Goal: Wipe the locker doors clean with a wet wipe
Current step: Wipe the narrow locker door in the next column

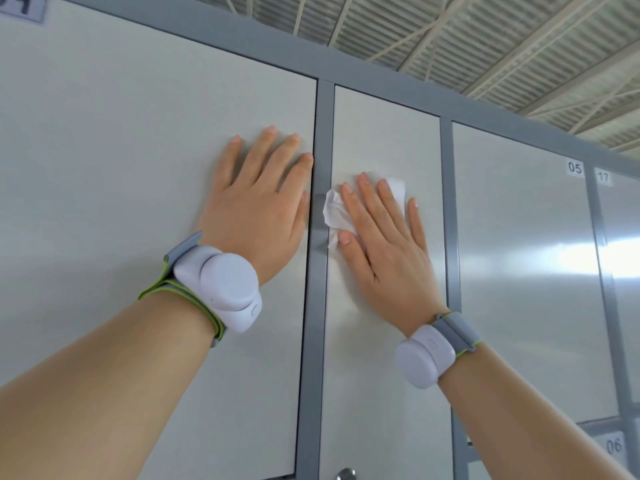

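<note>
Head view: right hand [384, 237] presses wipe [334, 211]; label "05" [575, 167].

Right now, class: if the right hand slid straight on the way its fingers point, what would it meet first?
The right hand, flat on the wipe, points up the door. Bare door lies ahead, then probably the grey top rail.

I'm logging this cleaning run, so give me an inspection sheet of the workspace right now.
Surface: pale locker doors in a grey frame.
Job's things: white wipe pressed on the middle door.
Clutter: nothing seen.
Grippers: right hand flat on the wipe; left hand flat on the left door, empty.
Cables: nothing seen.
Surroundings: number labels 05, 17, 06; wrist devices on both arms; ribbed ceiling; knob at the bottom edge.
</note>
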`<action>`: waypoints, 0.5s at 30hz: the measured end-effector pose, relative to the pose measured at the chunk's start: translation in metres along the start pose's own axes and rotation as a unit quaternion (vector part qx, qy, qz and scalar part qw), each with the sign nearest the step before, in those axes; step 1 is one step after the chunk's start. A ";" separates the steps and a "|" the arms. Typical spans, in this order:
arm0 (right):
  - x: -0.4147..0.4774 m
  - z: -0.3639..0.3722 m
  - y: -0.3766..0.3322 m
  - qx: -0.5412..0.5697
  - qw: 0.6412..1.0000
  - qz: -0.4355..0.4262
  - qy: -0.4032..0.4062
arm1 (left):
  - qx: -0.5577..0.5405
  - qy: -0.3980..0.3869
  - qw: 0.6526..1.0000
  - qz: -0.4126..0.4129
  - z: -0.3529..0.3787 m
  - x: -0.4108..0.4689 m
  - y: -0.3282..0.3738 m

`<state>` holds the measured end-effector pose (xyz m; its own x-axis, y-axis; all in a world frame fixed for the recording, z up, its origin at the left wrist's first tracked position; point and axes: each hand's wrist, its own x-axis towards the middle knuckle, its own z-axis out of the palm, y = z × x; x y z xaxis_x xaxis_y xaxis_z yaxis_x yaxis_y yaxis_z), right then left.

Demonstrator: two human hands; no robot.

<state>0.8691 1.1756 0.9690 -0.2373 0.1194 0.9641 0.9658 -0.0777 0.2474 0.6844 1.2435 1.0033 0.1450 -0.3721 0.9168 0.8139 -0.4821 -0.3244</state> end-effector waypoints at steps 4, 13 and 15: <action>0.016 -0.004 0.013 0.028 0.998 0.046 -0.014 | 0.004 -0.014 1.000 -0.002 -0.003 0.001 0.002; 0.006 -0.005 0.013 0.052 0.998 0.034 -0.002 | 0.020 -0.039 0.999 0.010 -0.007 0.001 0.002; -0.003 -0.003 0.015 0.036 0.999 0.007 0.005 | 0.026 -0.032 0.999 0.012 -0.007 0.000 0.001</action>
<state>0.8836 1.1714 0.9703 -0.2242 0.1086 0.9685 0.9740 -0.0082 0.2264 0.6816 1.2375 1.0015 0.1983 -0.3308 0.9226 0.8378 -0.4313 -0.3348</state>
